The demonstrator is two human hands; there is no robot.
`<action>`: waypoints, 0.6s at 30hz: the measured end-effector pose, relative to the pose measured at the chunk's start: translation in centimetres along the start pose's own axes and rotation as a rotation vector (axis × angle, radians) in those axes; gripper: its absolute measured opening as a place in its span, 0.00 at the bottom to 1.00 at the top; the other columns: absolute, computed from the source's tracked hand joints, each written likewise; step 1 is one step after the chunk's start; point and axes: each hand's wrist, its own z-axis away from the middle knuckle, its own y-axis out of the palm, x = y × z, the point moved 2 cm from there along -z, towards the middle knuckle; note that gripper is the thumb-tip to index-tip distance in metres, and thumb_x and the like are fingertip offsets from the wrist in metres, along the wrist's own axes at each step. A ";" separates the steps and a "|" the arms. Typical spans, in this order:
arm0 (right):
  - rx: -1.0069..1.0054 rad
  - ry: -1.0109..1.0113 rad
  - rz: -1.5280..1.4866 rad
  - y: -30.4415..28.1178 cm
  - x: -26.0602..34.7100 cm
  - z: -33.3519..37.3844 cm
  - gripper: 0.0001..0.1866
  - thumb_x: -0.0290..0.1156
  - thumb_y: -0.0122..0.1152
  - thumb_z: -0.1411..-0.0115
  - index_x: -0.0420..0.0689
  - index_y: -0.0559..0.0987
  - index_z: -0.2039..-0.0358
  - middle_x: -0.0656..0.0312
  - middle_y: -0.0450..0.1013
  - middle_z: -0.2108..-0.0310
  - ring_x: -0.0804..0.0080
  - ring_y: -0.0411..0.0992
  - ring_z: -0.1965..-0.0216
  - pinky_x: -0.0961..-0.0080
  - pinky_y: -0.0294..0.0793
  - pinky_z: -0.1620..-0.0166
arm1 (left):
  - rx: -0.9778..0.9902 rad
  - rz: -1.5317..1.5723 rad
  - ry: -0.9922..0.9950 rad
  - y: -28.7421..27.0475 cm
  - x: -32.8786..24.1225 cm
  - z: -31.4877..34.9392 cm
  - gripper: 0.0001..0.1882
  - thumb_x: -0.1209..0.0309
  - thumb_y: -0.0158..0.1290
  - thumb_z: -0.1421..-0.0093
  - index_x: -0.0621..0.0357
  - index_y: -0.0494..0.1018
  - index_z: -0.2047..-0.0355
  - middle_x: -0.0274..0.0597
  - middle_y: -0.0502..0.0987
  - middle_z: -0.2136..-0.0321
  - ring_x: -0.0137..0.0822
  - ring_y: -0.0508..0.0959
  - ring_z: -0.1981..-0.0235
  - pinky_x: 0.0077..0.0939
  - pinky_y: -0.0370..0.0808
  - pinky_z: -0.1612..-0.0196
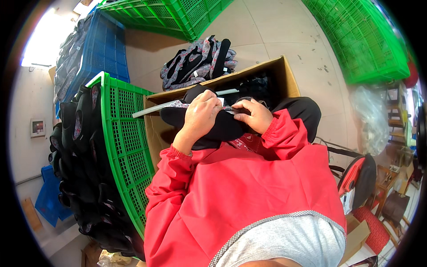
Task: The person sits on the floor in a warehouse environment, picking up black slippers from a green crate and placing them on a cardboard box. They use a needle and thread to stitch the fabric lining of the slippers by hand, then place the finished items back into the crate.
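Note:
Over my lap, both hands are closed on a black fabric piece (174, 116) with a flowery patterned lining showing along its upper edge. My left hand (200, 115) grips it on the left, its fingers curled beside a small white label (221, 101). At the right end, my right hand (254, 115) pinches the edge between thumb and fingers. Part of the piece is hidden behind the hands, and its black merges with my dark trousers. A pale rod (151, 110) runs behind the left hand, across an open cardboard box (288, 80) that holds dark items.
A green crate (128, 129) at my left stands beside many black fabric pieces (80, 120). Behind the box lies a pile of flowery and black pieces (198, 62). Further off are a blue crate (104, 49), more green crates (356, 40) and a clear plastic bag (371, 118).

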 end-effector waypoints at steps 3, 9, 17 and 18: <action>-0.022 0.014 0.078 0.2 0.1 -0.2 0.14 0.39 0.66 0.44 0.52 0.81 0.57 0.57 0.75 0.64 0.57 0.74 0.62 0.67 0.72 0.59 | 0.006 -0.006 0.020 0.0 -0.1 -0.1 0.04 0.74 0.56 0.45 0.62 0.73 0.73 0.43 0.72 0.70 0.45 0.75 0.65 0.35 0.72 0.61; -0.017 0.007 0.154 -0.4 1.8 -0.8 0.11 0.39 0.66 0.45 0.53 0.82 0.61 0.58 0.74 0.68 0.56 0.74 0.65 0.65 0.72 0.62 | -0.007 -0.010 0.030 0.1 0.1 0.0 0.04 0.74 0.55 0.45 0.61 0.73 0.73 0.42 0.72 0.70 0.45 0.75 0.64 0.35 0.72 0.61; 0.018 0.050 0.143 -0.4 1.9 -1.2 0.10 0.38 0.67 0.46 0.54 0.83 0.62 0.58 0.74 0.69 0.56 0.74 0.66 0.66 0.71 0.63 | 0.010 -0.029 -0.002 0.1 0.0 0.0 0.05 0.72 0.55 0.44 0.61 0.74 0.73 0.42 0.72 0.69 0.45 0.75 0.64 0.35 0.72 0.60; 0.018 0.074 0.124 -0.3 1.9 -1.2 0.10 0.35 0.67 0.46 0.53 0.83 0.62 0.58 0.74 0.68 0.57 0.74 0.66 0.68 0.71 0.62 | 0.010 -0.030 -0.002 0.2 0.0 0.1 0.05 0.72 0.55 0.44 0.61 0.74 0.73 0.42 0.72 0.69 0.45 0.75 0.64 0.35 0.72 0.60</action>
